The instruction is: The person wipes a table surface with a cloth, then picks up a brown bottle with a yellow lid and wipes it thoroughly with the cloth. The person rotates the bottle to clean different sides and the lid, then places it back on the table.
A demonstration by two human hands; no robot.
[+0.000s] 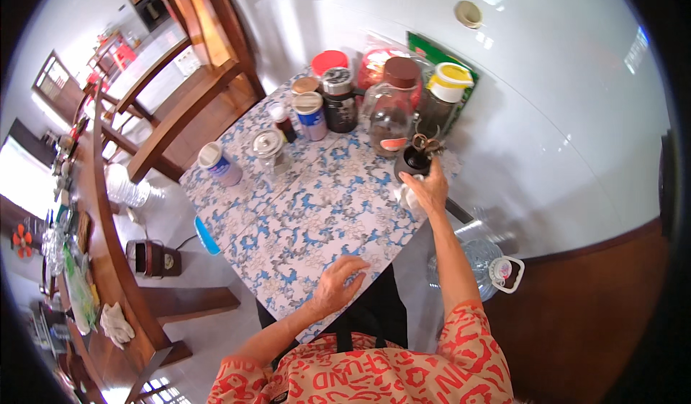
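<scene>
At the flowered table [317, 217], beside the glass jug [389, 120], you're gripping a dark cup [411, 165], seemingly steadying or shifting it.
The next move is probably calling for an even hold, clear of the jug. The cup is sitting within your right hand's [432, 187] grasp, well apart from your left hand [341, 286], which is hovering loosely curled near the front edge, holding nothing visible. White tissue [409, 196] is showing just beneath the cup.

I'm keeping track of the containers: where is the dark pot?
In the head view, the dark pot is in the right hand at the right of the table, just in front of the brown-lidded jug.
</scene>
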